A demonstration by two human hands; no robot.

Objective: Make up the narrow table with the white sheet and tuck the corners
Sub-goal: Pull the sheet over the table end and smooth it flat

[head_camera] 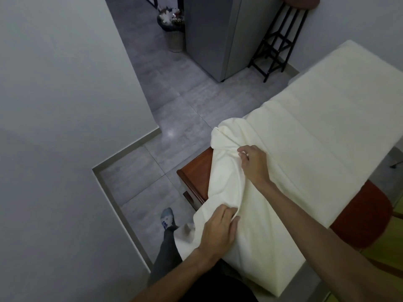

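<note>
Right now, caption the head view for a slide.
Left hand and right hand grip bunched white sheet over the narrow table.

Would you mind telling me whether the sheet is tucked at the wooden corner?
Not tucked: the white sheet lies bunched there, gripped by the left hand and right hand, and the table shows bare wood.

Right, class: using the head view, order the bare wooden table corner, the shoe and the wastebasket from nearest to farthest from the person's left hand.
From the left hand, gripping the white sheet:
1. The wooden table corner, bare, just beyond the hand.
2. The shoe, down on the floor to the left.
3. The wastebasket, far off up the floor beside the grey cabinet.
</note>
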